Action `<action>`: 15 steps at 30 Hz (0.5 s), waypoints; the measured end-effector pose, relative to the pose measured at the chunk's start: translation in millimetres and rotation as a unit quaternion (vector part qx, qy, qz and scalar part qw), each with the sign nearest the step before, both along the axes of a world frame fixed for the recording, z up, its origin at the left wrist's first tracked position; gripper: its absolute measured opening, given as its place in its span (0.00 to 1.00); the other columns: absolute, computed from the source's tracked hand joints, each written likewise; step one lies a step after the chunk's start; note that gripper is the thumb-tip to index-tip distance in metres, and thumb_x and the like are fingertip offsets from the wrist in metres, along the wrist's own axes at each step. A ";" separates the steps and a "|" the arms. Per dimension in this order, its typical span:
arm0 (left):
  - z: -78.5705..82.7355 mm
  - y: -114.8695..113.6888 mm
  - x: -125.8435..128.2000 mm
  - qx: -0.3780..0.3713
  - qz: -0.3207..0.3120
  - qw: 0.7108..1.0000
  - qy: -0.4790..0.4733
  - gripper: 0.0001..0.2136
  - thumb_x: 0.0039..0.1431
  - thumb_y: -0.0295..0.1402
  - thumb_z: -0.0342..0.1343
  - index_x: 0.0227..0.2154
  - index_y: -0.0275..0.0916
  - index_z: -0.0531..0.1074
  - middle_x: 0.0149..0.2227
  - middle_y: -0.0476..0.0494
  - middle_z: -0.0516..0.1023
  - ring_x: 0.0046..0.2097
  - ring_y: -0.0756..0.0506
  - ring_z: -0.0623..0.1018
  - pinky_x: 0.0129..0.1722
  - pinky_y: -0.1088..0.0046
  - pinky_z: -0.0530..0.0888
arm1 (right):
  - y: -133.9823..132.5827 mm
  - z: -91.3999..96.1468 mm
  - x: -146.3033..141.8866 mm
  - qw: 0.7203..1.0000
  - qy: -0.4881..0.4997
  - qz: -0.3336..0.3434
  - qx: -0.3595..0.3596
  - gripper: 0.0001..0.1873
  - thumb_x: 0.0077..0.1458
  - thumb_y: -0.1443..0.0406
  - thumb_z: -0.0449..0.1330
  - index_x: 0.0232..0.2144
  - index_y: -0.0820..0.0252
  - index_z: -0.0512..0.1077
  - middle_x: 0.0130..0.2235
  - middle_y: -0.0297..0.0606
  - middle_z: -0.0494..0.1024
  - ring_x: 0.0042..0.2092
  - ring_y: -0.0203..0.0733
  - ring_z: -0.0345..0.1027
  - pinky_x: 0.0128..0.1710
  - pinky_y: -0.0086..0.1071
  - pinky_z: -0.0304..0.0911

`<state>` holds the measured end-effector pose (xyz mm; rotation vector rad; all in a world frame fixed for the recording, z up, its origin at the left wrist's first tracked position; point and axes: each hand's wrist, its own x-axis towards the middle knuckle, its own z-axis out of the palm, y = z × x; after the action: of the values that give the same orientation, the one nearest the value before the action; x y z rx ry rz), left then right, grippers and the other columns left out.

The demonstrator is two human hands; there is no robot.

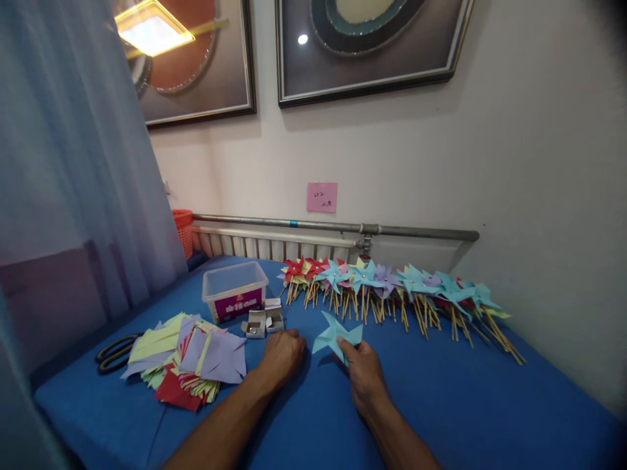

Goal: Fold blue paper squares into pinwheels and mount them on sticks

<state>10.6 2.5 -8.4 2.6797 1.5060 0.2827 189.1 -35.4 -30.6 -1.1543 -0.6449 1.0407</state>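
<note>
My right hand (363, 373) pinches a light blue paper pinwheel (333, 333) above the blue cloth, thumb on top near its middle. My left hand (283, 354) is curled closed, knuckles up, just left of the pinwheel and apart from it. Whatever its fingers may hold is hidden from view. Just beyond it stand two small open boxes, a grey-white box (255, 324) with tiny shiny pieces inside and another small box (274, 318) beside it. Finished-looking pinwheels on sticks (365, 277), red, blue, purple and yellow, lie in a long row at the back right.
Cut paper sheets (215, 356) are heaped at the left, with black-handled scissors (116, 354) beside them. Behind the small boxes sits a clear plastic tub (235, 281). A metal pipe (313, 225) and radiator run along the wall, and a blue curtain (93, 143) hangs at left.
</note>
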 end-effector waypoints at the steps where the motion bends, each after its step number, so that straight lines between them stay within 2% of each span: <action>1: -0.8 0.8 -0.4 0.001 0.000 1.000 -0.003 0.17 0.68 0.29 0.45 0.37 0.34 0.81 0.39 0.31 0.80 0.38 0.39 0.78 0.38 0.66 0.68 | -0.3 -0.2 0.1 1.000 -0.002 0.001 0.000 0.13 0.39 0.59 0.72 0.29 0.55 0.77 0.27 0.35 0.83 0.31 0.48 0.77 0.37 0.37 0.72; 9: 0.5 0.7 -4.2 0.002 0.008 1.000 -0.017 0.15 0.62 0.22 0.45 0.37 0.32 0.80 0.40 0.27 0.80 0.39 0.36 0.79 0.38 0.64 0.68 | 1.0 -2.0 1.4 1.000 -0.011 0.012 -0.003 0.14 0.39 0.57 0.73 0.28 0.55 0.76 0.26 0.36 0.83 0.31 0.50 0.78 0.33 0.37 0.70; 13: 0.6 3.1 -9.0 -0.009 0.018 0.994 -0.105 0.13 0.60 0.23 0.48 0.35 0.34 0.79 0.38 0.31 0.80 0.39 0.38 0.79 0.40 0.65 0.69 | 0.7 -1.0 1.4 1.000 -0.015 0.025 0.007 0.13 0.40 0.56 0.72 0.28 0.55 0.76 0.27 0.37 0.83 0.31 0.50 0.79 0.33 0.37 0.71; 15: 1.6 6.0 -11.1 -0.020 0.025 0.982 -0.185 0.11 0.59 0.24 0.49 0.34 0.36 0.78 0.37 0.35 0.80 0.39 0.39 0.78 0.41 0.66 0.69 | 0.3 -0.9 2.1 1.000 -0.012 0.027 0.010 0.14 0.41 0.56 0.72 0.29 0.55 0.77 0.28 0.38 0.84 0.32 0.50 0.79 0.34 0.37 0.72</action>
<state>-0.5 8.6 -6.9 2.3876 1.4445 0.7010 191.2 -35.1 -31.6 -1.1393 -0.7072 1.0658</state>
